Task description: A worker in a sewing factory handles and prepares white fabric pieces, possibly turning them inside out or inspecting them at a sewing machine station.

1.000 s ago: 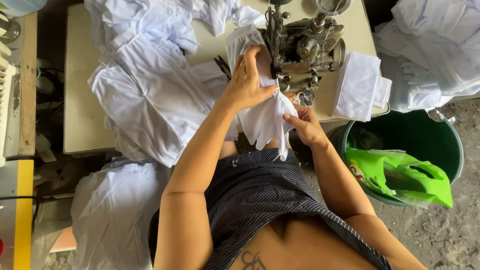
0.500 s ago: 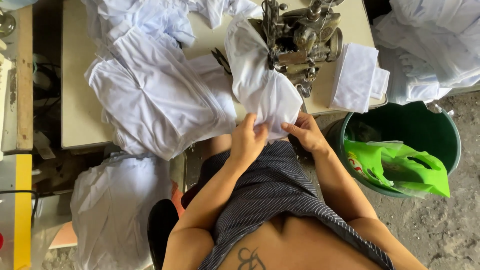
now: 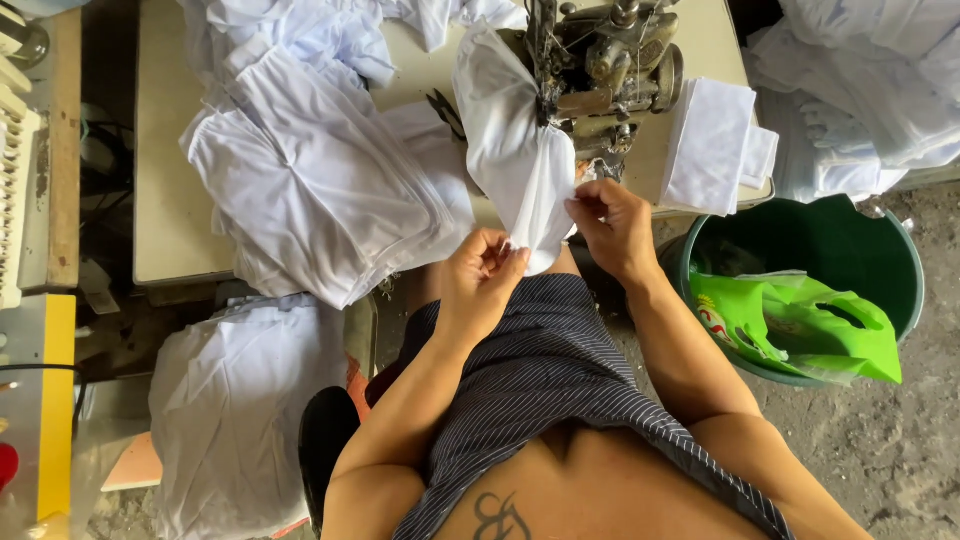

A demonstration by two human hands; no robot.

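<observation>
Head view caught both hands low on the white cloth piece (image 3: pixel 515 160) hanging from the sewing machine (image 3: pixel 600 70): left hand (image 3: pixel 480 280) fingers pinched on its bottom edge, right hand (image 3: pixel 612 225) fingers clamped at three o'clock, apparently pulling it straight. Folded white garments (image 3: pixel 320 190) waited on the tabletop (image 3: pixel 165 150) at nine o'clock.

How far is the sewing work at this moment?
Seemingly done: a folded white stack beside the sewing machine. In hand: left hand and right hand pinch a white piece hanging from the machine. Probably left: the white pile on the table.
</observation>
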